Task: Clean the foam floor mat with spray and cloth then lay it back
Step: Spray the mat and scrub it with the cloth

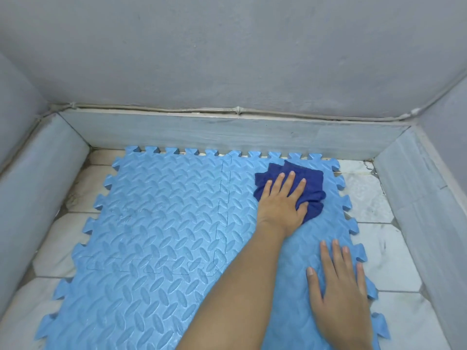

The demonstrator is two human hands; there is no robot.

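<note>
Mat: light blue interlocking foam floor mat (156,223) with a raised woven-oval pattern and jigsaw-tooth edges, lying flat on the floor and made of several tiles joined at visible seams
Mat position: its far edge sits just beside the back kerb, with bare floor showing on the left and right sides
Cloth: dark blue crumpled cleaning cloth (313,183) resting on the far right part of the mat
Left hand: left hand (281,200) pressed palm-down on the cloth, fingers spread over it and thumb tucked into its folds, so it holds the cloth against the mat; the forearm crosses the mat from the near edge
Right hand: right hand (338,286) lying flat and spread on the near right part of the mat, holding nothing, close to the toothed right edge
In the way: nothing else lies on the mat besides the cloth and both hands
Floor: pale, stained stone tiles (379,248) with dark grout lines
Kerb: low grey stone kerb (227,132) enclosing the floor on three sides
Walls: plain grey plastered walls (227,46) above the kerb
Cable: thin grey cable (177,110) running along the kerb's top at the foot of the back wall
</note>
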